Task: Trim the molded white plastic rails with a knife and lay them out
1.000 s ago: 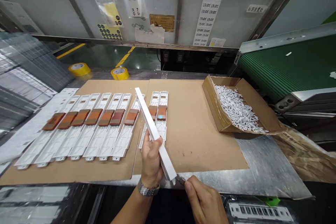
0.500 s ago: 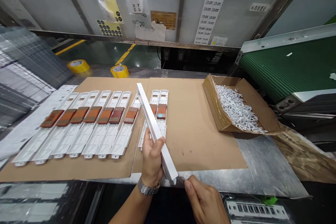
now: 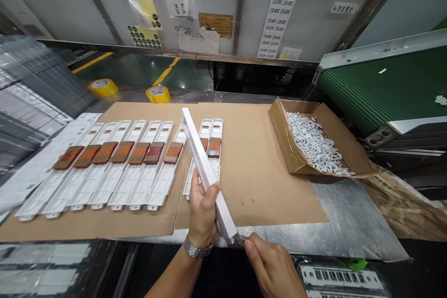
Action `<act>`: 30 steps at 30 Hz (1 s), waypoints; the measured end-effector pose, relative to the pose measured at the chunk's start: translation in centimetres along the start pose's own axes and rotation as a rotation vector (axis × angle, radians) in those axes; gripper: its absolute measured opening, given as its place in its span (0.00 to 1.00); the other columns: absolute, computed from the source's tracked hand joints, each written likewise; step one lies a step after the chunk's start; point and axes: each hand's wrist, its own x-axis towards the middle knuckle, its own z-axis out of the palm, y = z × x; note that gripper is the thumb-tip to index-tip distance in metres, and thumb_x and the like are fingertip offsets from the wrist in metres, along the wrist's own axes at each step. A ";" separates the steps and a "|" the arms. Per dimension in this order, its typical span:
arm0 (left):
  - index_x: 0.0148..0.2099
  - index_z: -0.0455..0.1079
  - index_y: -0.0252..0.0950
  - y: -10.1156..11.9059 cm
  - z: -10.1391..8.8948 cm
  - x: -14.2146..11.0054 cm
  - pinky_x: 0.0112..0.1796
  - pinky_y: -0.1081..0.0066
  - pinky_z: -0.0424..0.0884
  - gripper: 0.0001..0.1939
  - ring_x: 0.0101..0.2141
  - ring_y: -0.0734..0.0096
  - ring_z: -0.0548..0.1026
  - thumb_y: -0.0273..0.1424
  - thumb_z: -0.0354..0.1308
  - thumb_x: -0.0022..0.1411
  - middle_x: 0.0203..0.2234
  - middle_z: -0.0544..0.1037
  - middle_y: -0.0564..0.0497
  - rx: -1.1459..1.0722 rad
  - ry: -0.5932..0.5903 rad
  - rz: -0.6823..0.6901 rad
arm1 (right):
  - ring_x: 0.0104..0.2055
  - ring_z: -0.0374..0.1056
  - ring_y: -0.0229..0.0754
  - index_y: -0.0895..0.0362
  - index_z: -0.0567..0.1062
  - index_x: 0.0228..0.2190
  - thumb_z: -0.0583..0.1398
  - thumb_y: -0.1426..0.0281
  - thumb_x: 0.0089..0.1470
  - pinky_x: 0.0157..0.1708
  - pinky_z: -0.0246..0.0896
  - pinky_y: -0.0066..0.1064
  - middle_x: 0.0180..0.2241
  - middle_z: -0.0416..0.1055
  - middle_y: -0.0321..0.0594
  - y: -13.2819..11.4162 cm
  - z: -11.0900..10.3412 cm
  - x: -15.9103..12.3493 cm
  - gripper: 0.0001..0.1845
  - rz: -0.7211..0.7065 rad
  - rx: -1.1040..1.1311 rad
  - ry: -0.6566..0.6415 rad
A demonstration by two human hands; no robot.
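A long white plastic strip (image 3: pixel 206 174) is gripped by the left hand (image 3: pixel 204 212), its fingers wrapped around the strip, which is held tilted just above the near edge of the cardboard sheet (image 3: pixel 268 195), with its upper end reaching over the sheet's far-left part. The right hand (image 3: pixel 272 265) is kept close to the strip's lower end, thumb and forefinger pressed together in a pinch on a small dark tool (image 3: pixel 240 240), most of which is hidden by the fingers, so its kind cannot be made out. A wristwatch (image 3: pixel 197 247) is worn on the left wrist. Two white trays (image 3: pixel 211 158) with brown pads lie on the sheet, partly hidden behind the held strip and left hand. Left of the sheet, a row of similar trays (image 3: pixel 115 167) is laid out on a second cardboard sheet (image 3: pixel 91 226). Beyond the sheet's right corner, a cardboard box (image 3: pixel 324 123) is filled with white clips (image 3: pixel 312 142), too tangled to tell apart
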 end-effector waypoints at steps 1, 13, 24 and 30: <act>0.59 0.53 0.41 0.0 0.0 0.0 0.40 0.70 0.69 0.33 0.38 0.70 0.73 0.31 0.60 0.52 0.42 0.71 0.49 0.002 0.007 0.001 | 0.17 0.58 0.33 0.53 0.58 0.22 0.42 0.62 0.64 0.20 0.44 0.25 0.17 0.60 0.29 0.1 0.1 0.0 0.20 0.000 0.005 -0.006; 0.47 0.67 0.38 0.5 -1.0 0.3 0.38 0.70 0.71 0.20 0.37 0.67 0.74 0.40 0.59 0.53 0.34 0.75 0.51 -0.070 0.054 -0.026 | 0.21 0.52 0.33 0.56 0.65 0.24 0.43 0.54 0.62 0.22 0.43 0.26 0.19 0.53 0.30 1.0 -0.7 -0.6 0.25 0.075 0.496 -0.077; 0.57 0.56 0.44 1.5 -1.0 0.1 0.38 0.57 0.74 0.26 0.38 0.60 0.76 0.37 0.57 0.57 0.43 0.75 0.44 -0.247 0.055 -0.060 | 0.21 0.65 0.35 0.56 0.69 0.36 0.48 0.50 0.59 0.23 0.58 0.26 0.24 0.69 0.37 0.4 0.1 -0.8 0.23 0.215 0.922 0.147; 0.51 0.55 0.48 0.7 -1.5 -0.5 0.40 0.58 0.73 0.26 0.44 0.59 0.73 0.34 0.62 0.52 0.45 0.71 0.50 -0.210 -0.016 -0.021 | 0.29 0.69 0.38 0.53 0.73 0.43 0.48 0.58 0.61 0.29 0.63 0.25 0.31 0.72 0.40 0.5 1.8 -1.0 0.19 0.070 0.370 0.511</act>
